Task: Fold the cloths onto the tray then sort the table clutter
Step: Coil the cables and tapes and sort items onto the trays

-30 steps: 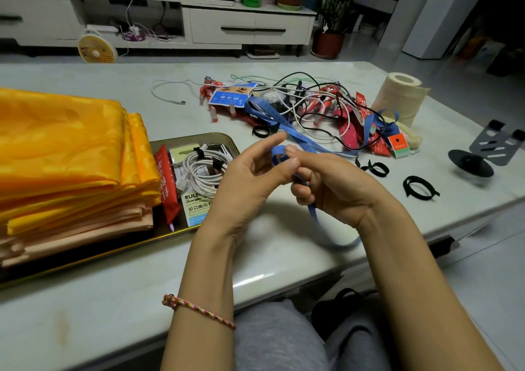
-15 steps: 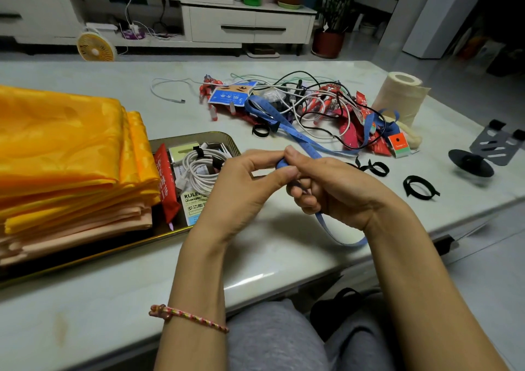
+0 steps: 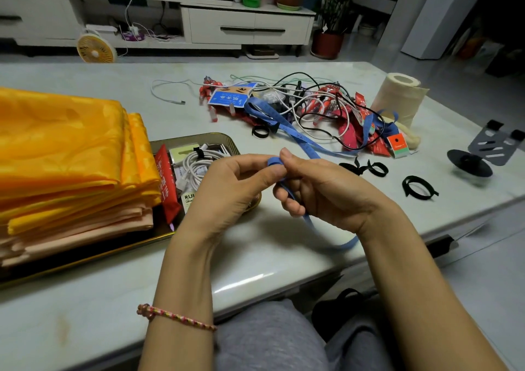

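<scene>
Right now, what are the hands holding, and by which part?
Both hands, left and right, pinch the blue measuring tape at its near end, where a small coil sits between the fingertips; the rest trails to the clutter pile.

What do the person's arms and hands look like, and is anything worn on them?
Both forearms are bare, with no sleeves in view. The left hand has a thin braided bracelet on its wrist, woven in pink, yellow and green threads with a small knot at one end. The right hand wears nothing: no ring, watch or glove is visible. The fingernails look short and unpainted.
</scene>
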Tool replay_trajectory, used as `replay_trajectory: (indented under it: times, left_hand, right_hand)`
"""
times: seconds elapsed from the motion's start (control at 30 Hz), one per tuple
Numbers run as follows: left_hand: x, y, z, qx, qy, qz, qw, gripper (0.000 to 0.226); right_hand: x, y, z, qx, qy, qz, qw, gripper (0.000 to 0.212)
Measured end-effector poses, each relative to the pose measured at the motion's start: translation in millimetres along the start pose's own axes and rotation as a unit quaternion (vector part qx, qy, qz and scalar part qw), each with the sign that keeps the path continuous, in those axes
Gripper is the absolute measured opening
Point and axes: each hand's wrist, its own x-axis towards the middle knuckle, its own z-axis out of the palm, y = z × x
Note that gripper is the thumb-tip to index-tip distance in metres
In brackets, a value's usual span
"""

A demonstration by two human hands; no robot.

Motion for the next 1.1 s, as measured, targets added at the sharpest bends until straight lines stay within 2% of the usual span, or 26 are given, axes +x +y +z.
replay_trajectory:
  times: [0.1, 0.2, 0.27, 0.43, 0.5, 0.6, 0.7, 0.8, 0.87, 0.93, 1.0, 1.07, 1.1]
  left_hand:
    - [-5, 2, -5, 0.149, -0.022, 0.035, 0.988, 0.008]
    - [-13, 6, -10, 0.346, -0.046, 0.079, 0.934, 0.011]
    - [-20, 3, -16, 0.423, -0.052, 0.101, 0.899, 0.014]
    - [-32, -11, -29, 0.437, -0.066, 0.173, 0.88, 0.018]
    - [-39, -16, -29, 0.375, -0.033, 0.171, 0.911, 0.021]
    - [-50, -20, -35, 0.205, 0.004, 0.082, 0.975, 0.028]
    - [-55, -21, -45, 0.126, 0.002, 0.069, 0.99, 0.025]
    - [-52, -27, -53, 0.125, -0.028, 0.079, 0.989, 0.018]
    - [-52, -32, -57, 0.187, -0.048, 0.106, 0.975, 0.016]
    - [-52, -36, -60, 0.294, -0.081, 0.172, 0.937, 0.015]
    - [-54, -40, -63, 0.373, -0.126, 0.237, 0.888, 0.024]
    - [-55, -42, -63, 0.414, -0.154, 0.262, 0.858, 0.024]
    - [-55, -42, -64, 0.421, -0.162, 0.26, 0.854, 0.023]
  right_hand:
    - [0, 2, 1, -0.1, 0.014, 0.037, 0.994, 0.045]
    - [-1, 4, 6, -0.202, 0.016, 0.057, 0.978, 0.051]
    - [-2, 6, 13, -0.234, 0.0, 0.06, 0.97, 0.051]
    - [-3, 5, 18, -0.281, 0.0, 0.075, 0.957, 0.051]
    - [-4, 7, 20, -0.249, -0.004, 0.056, 0.967, 0.042]
    - [-4, 11, 28, -0.13, -0.026, 0.044, 0.99, 0.035]
    - [-1, 17, 36, -0.075, -0.052, 0.057, 0.994, 0.036]
    - [0, 24, 44, -0.066, -0.032, 0.081, 0.994, 0.036]
    - [-2, 25, 46, -0.129, -0.001, 0.098, 0.987, 0.041]
    - [-7, 24, 47, -0.224, 0.022, 0.116, 0.967, 0.049]
    - [-10, 24, 50, -0.272, 0.026, 0.132, 0.953, 0.053]
    - [-14, 26, 54, -0.303, 0.035, 0.139, 0.942, 0.056]
    - [-14, 27, 56, -0.319, 0.047, 0.145, 0.936, 0.059]
